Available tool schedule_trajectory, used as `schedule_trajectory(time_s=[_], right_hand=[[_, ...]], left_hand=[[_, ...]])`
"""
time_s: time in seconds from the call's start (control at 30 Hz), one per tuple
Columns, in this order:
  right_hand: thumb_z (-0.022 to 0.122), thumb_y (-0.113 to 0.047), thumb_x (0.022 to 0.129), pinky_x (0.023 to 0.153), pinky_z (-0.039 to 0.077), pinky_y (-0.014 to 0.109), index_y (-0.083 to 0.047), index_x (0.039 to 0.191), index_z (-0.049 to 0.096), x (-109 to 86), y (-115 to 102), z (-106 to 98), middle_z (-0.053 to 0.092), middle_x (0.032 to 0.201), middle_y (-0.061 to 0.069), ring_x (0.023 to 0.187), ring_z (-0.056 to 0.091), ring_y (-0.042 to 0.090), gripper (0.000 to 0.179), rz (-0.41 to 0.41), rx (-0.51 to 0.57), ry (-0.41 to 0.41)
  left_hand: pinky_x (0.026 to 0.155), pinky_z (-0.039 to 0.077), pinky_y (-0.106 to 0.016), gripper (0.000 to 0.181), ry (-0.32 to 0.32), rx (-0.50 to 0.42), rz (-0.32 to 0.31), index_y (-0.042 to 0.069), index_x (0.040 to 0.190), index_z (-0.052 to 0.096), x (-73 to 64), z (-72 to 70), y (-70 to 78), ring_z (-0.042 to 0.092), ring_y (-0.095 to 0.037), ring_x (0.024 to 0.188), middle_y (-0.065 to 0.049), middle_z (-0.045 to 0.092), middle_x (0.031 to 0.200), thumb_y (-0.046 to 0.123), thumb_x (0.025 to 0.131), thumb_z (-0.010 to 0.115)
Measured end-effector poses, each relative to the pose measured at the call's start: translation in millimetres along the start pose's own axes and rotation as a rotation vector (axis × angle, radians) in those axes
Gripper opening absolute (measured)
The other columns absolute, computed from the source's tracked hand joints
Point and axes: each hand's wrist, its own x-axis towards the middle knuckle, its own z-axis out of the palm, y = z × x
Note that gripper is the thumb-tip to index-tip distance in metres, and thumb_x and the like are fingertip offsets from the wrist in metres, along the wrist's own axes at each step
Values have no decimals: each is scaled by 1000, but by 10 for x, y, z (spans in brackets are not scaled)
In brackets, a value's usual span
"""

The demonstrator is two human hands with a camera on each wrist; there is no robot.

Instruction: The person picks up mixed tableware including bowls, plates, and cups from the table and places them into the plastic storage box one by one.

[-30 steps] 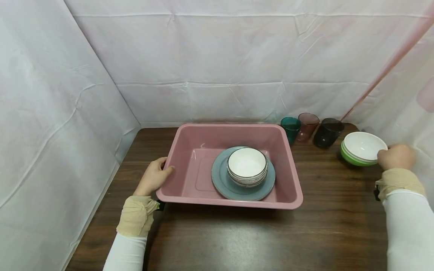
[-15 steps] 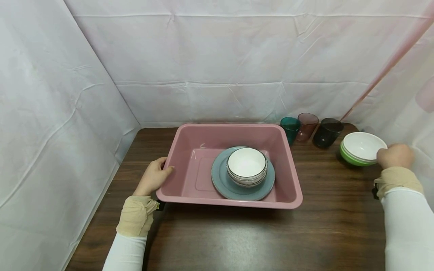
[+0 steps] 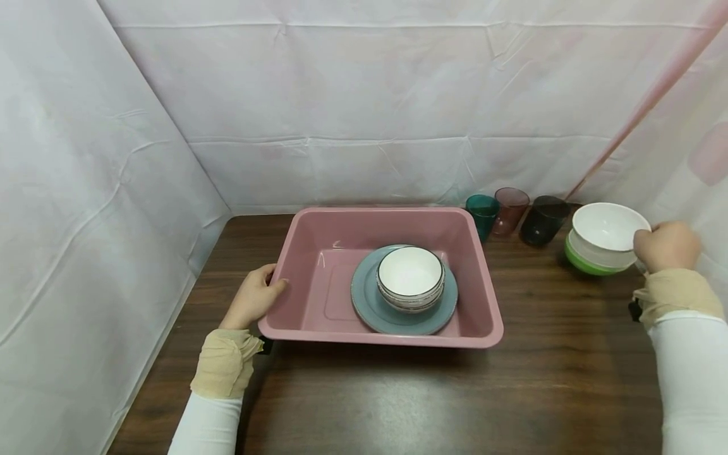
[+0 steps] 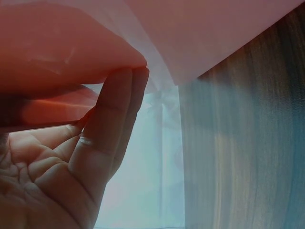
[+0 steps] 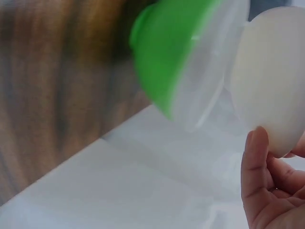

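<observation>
My left hand (image 3: 251,298) grips the left rim of a pink basin (image 3: 375,224), thumb over the edge; in the left wrist view its fingers (image 4: 107,119) lie against the outside wall. Inside the basin, a blue-grey plate (image 3: 366,297) carries a stack of dark-rimmed white bowls (image 3: 411,273). On the far right, my right hand (image 3: 671,248) pinches the rim of a white bowl (image 3: 608,226). That bowl is raised above a green bowl (image 3: 588,264) with a white inside or liner. The right wrist view shows a gap between the held white bowl (image 5: 271,71) and the green one.
Three tinted tumblers stand behind the basin's right end: a teal one (image 3: 482,215), a reddish one (image 3: 509,212) and a black one (image 3: 543,221). White cloth (image 3: 352,95) hangs along the back and sides of the dark wooden table (image 3: 387,404).
My right hand has lifted the white bowl slightly out of the stack, off the green bowl below. My left hand stays on the basin rim. The head view has shifted a little.
</observation>
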Motion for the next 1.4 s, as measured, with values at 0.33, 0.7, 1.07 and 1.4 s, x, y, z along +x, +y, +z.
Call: schedule_trajectory(time_s=[0.33,0.7,1.07,1.4], right_hand=[[49,-18,82,54,34,27,-3,64,70,4,-233,-191,46,38,-26,50,50,10,33,-33,40,-50],[45,-27,92,51,38,16,16,115,61,-184,-694,-311,50,42,-32,49,44,-18,51,-96,192,-117],[48,-23,90,49,38,16,10,112,66,-418,-1206,-293,46,49,-41,49,49,-16,43,-245,245,-81],[53,-19,87,52,38,16,4,103,72,-646,-1606,-224,55,60,-32,57,46,-9,33,-374,237,-59]], left_hand=[[71,51,-29,37,8,-3,11,-6,123,58,6,-2,4,64,-19,79,-22,68,102,13,92,57],[71,51,-29,38,-2,-4,7,-7,125,57,2,-10,9,65,-21,81,-22,68,103,14,93,57],[71,52,-28,39,-5,2,5,-7,126,57,24,9,-24,64,-19,79,-22,68,102,14,93,57],[71,52,-29,42,-22,16,25,-9,128,55,33,-15,-4,66,-21,80,-23,68,103,14,93,58]])
